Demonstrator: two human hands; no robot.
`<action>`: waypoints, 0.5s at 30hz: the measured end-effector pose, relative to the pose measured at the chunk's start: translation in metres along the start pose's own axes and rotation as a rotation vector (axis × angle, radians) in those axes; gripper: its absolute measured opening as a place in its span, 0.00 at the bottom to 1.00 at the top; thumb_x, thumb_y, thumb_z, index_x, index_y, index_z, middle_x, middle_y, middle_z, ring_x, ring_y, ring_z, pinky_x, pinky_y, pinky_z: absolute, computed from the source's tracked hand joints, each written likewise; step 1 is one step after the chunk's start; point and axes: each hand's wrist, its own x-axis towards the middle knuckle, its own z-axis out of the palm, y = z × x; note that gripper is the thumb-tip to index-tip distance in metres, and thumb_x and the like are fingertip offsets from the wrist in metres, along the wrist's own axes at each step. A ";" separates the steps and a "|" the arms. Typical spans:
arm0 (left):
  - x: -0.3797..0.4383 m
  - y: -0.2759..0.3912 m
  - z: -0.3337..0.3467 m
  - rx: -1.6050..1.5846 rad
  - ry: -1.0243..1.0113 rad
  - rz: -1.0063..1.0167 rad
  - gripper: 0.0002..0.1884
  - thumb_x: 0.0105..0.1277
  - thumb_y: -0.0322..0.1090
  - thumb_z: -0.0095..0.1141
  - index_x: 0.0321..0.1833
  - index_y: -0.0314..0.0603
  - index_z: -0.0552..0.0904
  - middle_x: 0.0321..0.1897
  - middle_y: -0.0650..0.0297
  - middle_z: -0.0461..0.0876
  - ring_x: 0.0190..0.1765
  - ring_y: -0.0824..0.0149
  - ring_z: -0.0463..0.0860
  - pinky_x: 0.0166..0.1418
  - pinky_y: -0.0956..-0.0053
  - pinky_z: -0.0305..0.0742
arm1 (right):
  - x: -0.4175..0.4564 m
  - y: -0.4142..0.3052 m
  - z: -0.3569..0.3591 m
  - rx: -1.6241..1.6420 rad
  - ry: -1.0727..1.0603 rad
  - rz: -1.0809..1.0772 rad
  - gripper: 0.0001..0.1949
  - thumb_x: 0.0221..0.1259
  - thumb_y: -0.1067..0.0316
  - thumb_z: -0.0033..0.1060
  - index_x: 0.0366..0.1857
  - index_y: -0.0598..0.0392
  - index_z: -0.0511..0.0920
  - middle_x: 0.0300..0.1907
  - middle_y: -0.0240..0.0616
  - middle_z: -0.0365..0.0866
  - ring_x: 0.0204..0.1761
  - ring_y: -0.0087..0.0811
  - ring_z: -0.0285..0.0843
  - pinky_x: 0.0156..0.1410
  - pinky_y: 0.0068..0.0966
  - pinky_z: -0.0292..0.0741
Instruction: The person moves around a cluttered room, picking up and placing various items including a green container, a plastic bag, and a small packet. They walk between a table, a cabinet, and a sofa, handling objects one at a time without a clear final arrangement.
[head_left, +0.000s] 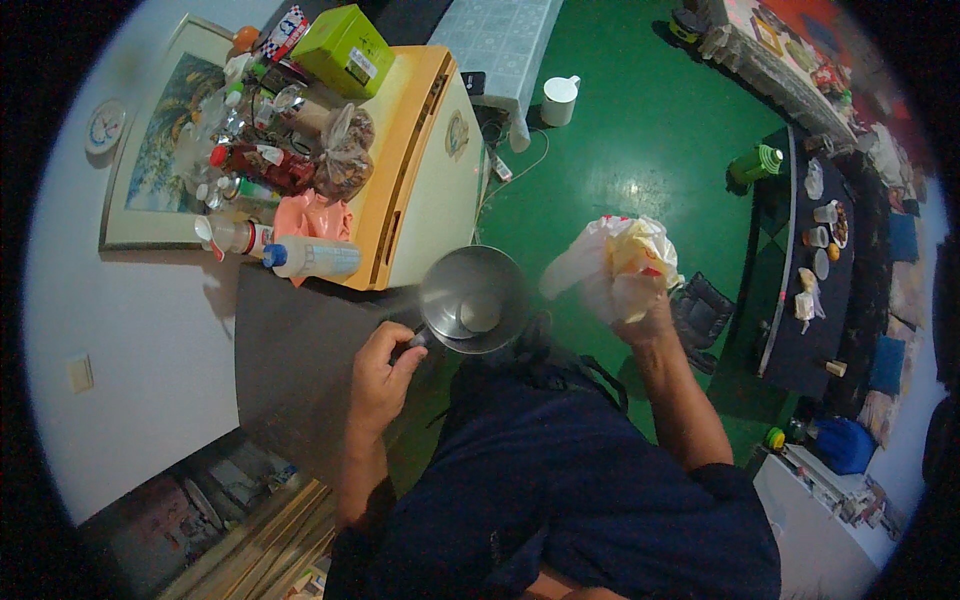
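Note:
My left hand (384, 371) grips the short dark handle of a round metal saucepan (442, 281), held out before my body. Its inside is shiny, with a pale round patch near the bottom; whether that is liquid or a reflection I cannot make out. Off to the right, my right hand (646, 321) is closed around a bunched white and yellowish plastic bag (619, 255) with red marks. The bag hides most of those fingers, and its contents cannot be told. Saucepan and bag are apart, both above the green floor (630, 165).
At left stands a cream refrigerator (442, 172) topped with bottles, a green box (343, 51) and a pink bag (311, 221). A white mug-shaped container (559, 101) and cable are on the floor. At right are a black table (802, 337), a green thermos (756, 163) and a black stool (703, 311).

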 end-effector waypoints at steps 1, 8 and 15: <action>0.000 -0.001 0.000 -0.006 -0.006 -0.030 0.08 0.70 0.27 0.67 0.44 0.34 0.80 0.37 0.58 0.81 0.39 0.63 0.79 0.47 0.70 0.76 | -0.001 -0.003 0.009 0.032 0.004 0.016 0.36 0.64 0.49 0.77 0.74 0.50 0.72 0.67 0.40 0.81 0.63 0.38 0.84 0.63 0.40 0.85; 0.002 0.009 0.005 0.116 -0.033 -0.062 0.09 0.68 0.26 0.68 0.46 0.34 0.81 0.37 0.54 0.82 0.39 0.56 0.83 0.45 0.64 0.77 | 0.007 -0.008 0.039 -0.354 -0.026 0.087 0.34 0.58 0.66 0.82 0.70 0.55 0.75 0.63 0.37 0.85 0.64 0.35 0.85 0.69 0.39 0.83; -0.007 0.000 0.006 0.243 0.013 0.048 0.11 0.67 0.29 0.69 0.46 0.33 0.80 0.41 0.46 0.84 0.46 0.39 0.83 0.49 0.54 0.78 | 0.011 0.007 0.116 -1.272 -0.257 -0.091 0.19 0.61 0.69 0.76 0.55 0.54 0.80 0.44 0.36 0.88 0.47 0.31 0.88 0.54 0.30 0.82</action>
